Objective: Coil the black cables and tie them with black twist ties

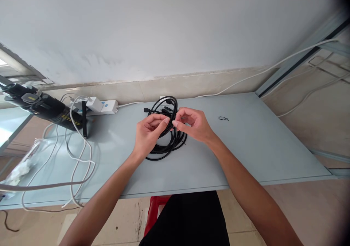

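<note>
A coiled bundle of black cable (171, 149) lies on the grey table, with a second loop raised above it between my hands. My left hand (150, 131) pinches the raised loop from the left, thumb and forefinger closed on the cable. From the right, my right hand (194, 125) brings its thumb and fingertips together against the same loop; what it pinches is too small to make out. Black plug ends (166, 110) show behind the fingers. A thin black tie (223, 118) lies apart, to the right of my right hand.
A white power strip (109, 107) with an adapter stands by the wall at left. Near it lean a black cylindrical device (51, 109) and loose white cables (79, 160). A plastic bag (23, 167) lies far left. Below the table's front edge shows a red stool (154, 211).
</note>
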A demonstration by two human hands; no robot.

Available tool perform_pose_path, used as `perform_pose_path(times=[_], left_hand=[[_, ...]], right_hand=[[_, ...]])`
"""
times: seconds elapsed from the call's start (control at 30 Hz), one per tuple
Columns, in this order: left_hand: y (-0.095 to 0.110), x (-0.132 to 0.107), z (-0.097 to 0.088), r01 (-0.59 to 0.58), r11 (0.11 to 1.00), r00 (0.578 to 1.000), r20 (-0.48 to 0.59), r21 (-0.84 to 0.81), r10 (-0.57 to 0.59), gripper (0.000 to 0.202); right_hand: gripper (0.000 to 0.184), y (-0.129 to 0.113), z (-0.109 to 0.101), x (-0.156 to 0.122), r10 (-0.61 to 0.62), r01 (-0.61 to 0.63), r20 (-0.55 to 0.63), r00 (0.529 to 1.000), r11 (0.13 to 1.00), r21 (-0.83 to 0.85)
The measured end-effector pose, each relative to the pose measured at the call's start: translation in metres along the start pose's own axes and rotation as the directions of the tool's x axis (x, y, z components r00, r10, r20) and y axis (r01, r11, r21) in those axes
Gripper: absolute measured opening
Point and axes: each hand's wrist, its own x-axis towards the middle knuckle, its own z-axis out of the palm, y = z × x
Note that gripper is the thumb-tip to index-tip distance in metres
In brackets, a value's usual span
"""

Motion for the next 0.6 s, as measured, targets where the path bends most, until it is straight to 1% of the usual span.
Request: perform_pose_path(times=[0.07,0.17,0.27,0.37,0.47,0.6], left_hand=[[-0.0004,0.0006,-0.0014,-0.009,1.0,1.0,0.001,0.004,0.009,0.036],[-0.0012,0.0,-0.0023,-0.035,0.999,0.999,-0.013,0.037,0.035,0.034],[-0.0011,-0.0019,-0.0008,-0.082,0.992,0.995,-0.049,0.095,0.087,0.032],[0.0006,-0.0027,0.001,-0.11,0.988,0.99,-0.074,0.108,0.119,0.03],[0.0015,-0.0009,0.0006,-0.082,0.994,0.994,-0.073,0.067,0.087,0.03],[-0.002,0.0052,-0.0042,-0.005,1.0,0.999,-0.05,-0.017,0.004,0.032]], right_hand=[[0.034,0.0005,0.0006,-0.0001,0.002,-0.002,-0.007,1.0,1.0,-0.004],[0.025,0.002,0.0017,-0.0009,-0.041,0.04,-0.023,0.999,0.998,-0.052],[0.016,0.002,0.0031,-0.0022,-0.119,0.112,-0.027,0.993,0.978,-0.176],[0.013,0.0008,0.0041,-0.0036,-0.211,0.196,-0.012,0.977,0.926,-0.321],[0.01,0.0005,0.004,-0.005,-0.266,0.247,0.015,0.964,0.869,-0.43],[0.007,0.002,0.0028,-0.0059,-0.296,0.283,0.051,0.954,0.831,-0.479]])
